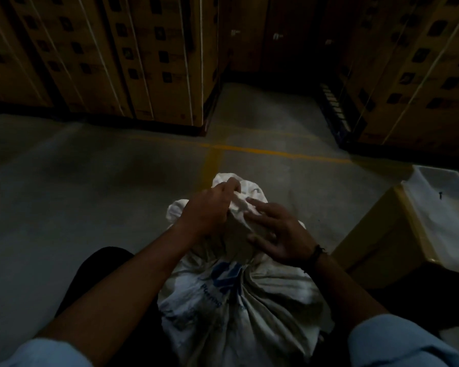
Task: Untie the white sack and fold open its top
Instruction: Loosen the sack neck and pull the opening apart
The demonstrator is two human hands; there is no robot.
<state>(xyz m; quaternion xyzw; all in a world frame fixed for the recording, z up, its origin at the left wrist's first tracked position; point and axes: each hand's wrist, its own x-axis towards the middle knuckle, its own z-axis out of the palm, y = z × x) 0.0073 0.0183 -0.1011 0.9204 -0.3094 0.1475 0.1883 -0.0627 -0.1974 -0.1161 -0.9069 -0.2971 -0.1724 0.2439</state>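
Observation:
The white sack (239, 300) with blue print stands on the floor right in front of me, its neck gathered tight about halfway up. Above the neck the loose top bunches into crumpled folds. My left hand (210, 207) is closed on the bunched top fabric from the left. My right hand (278, 234) lies against the right side of the top with fingers spread, holding nothing. Whatever ties the neck is too dark to make out.
Tall stacks of strapped cardboard cartons (133, 54) stand on pallets ahead, with another stack (419, 75) at the right. A yellow line (276, 152) crosses the concrete floor. A yellow box holding a white tray (440, 213) sits close at my right.

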